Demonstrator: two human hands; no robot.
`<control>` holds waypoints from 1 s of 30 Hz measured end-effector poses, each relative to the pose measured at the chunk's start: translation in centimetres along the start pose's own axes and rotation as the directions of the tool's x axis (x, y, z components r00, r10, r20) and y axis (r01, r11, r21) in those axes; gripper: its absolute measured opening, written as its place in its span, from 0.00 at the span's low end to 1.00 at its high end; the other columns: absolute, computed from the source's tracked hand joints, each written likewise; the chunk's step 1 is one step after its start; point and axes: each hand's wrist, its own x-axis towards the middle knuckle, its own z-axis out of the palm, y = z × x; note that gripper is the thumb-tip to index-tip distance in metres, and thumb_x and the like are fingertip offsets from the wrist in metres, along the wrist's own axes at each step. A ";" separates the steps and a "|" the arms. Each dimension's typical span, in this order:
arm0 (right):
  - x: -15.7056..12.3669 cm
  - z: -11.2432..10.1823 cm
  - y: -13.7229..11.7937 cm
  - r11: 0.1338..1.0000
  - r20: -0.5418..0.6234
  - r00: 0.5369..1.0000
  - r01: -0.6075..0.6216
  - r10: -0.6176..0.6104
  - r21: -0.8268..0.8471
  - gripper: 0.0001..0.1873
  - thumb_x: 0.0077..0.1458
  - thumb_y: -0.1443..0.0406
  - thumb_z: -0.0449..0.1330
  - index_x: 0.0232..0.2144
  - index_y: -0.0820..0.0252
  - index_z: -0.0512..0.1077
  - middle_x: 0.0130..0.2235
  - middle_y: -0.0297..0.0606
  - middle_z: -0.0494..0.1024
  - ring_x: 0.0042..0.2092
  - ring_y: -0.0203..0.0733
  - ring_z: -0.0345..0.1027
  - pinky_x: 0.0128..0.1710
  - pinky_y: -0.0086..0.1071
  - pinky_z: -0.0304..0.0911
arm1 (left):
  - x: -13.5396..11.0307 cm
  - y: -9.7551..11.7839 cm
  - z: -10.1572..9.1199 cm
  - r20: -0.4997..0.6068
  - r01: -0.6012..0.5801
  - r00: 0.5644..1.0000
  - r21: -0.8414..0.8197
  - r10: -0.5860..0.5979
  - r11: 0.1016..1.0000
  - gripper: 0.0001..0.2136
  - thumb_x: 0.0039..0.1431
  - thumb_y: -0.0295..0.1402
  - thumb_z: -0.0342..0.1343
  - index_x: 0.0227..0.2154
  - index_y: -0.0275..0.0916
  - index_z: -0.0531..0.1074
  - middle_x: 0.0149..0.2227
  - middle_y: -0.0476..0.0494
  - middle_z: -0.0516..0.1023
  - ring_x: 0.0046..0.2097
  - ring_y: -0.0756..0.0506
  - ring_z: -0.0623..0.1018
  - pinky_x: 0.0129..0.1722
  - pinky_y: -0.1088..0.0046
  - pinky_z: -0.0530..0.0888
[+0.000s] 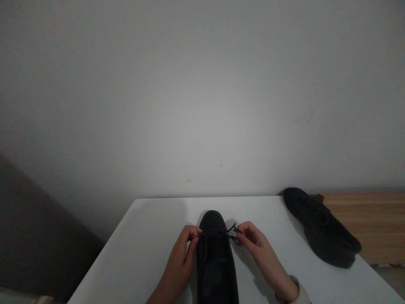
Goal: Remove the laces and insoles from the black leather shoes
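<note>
A black lace-up shoe (216, 270) stands on the white table, its toe pointing away from me. Dark shoelaces (217, 232) run across its front and out to both sides. At the shoe's left edge, my left hand (185, 253) pinches a lace between thumb and fingertips. On the right, my right hand (255, 245) has lace strands closed between its thumb and fingers, with a loose end sticking up beside the fingertips. The lace ends inside both pinches are hidden.
A second black shoe (325, 232) lies at an angle near the table's right edge. The white table (142, 236) meets a pale wall (202, 105) at the back. Beyond its right side is a wood-grain surface (367, 219).
</note>
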 end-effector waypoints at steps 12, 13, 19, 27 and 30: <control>-0.2 0.7 0.9 0.981 0.055 0.997 0.067 -0.057 -0.181 0.09 0.53 0.58 0.64 0.28 0.58 0.71 0.28 0.32 0.71 0.30 0.40 0.63 0.31 0.32 0.60 | 0.1 -0.3 -0.2 -0.031 0.081 0.996 0.019 -0.080 0.997 0.10 0.67 0.41 0.52 0.40 0.42 0.72 0.41 0.43 0.77 0.45 0.41 0.77 0.48 0.63 0.72; -0.2 0.6 0.8 0.980 0.039 0.997 0.069 -0.063 -0.189 0.09 0.53 0.59 0.64 0.28 0.58 0.71 0.27 0.32 0.71 0.30 0.40 0.63 0.31 0.32 0.60 | 0.1 -0.3 -0.2 -0.028 0.075 0.997 0.024 -0.074 0.997 0.09 0.67 0.41 0.52 0.40 0.42 0.72 0.41 0.43 0.77 0.45 0.41 0.77 0.48 0.63 0.72; 0.0 -0.1 0.3 0.978 -0.093 0.990 0.091 -0.110 -0.185 0.12 0.53 0.56 0.65 0.27 0.58 0.71 0.25 0.30 0.69 0.27 0.38 0.61 0.26 0.30 0.58 | 0.2 -0.2 -0.1 -0.008 0.048 0.999 0.040 -0.048 0.998 0.08 0.67 0.40 0.52 0.37 0.42 0.71 0.39 0.44 0.77 0.43 0.42 0.77 0.46 0.65 0.73; 0.4 -1.2 -0.7 0.990 -0.384 0.914 0.107 -0.133 -0.088 0.18 0.48 0.52 0.68 0.30 0.58 0.69 0.24 0.28 0.68 0.24 0.37 0.61 0.21 0.30 0.60 | 0.2 -0.3 -0.3 -0.009 0.060 0.998 0.032 -0.060 0.998 0.09 0.66 0.40 0.52 0.38 0.41 0.72 0.39 0.44 0.77 0.43 0.41 0.78 0.45 0.65 0.73; 0.3 -1.6 -0.9 0.993 -0.481 0.869 0.114 -0.117 -0.036 0.18 0.49 0.52 0.67 0.32 0.57 0.68 0.23 0.26 0.68 0.23 0.35 0.61 0.21 0.28 0.60 | 0.2 -0.4 -0.3 -0.013 0.073 0.997 0.030 -0.072 0.997 0.08 0.66 0.39 0.52 0.37 0.41 0.72 0.39 0.44 0.77 0.44 0.41 0.78 0.46 0.65 0.73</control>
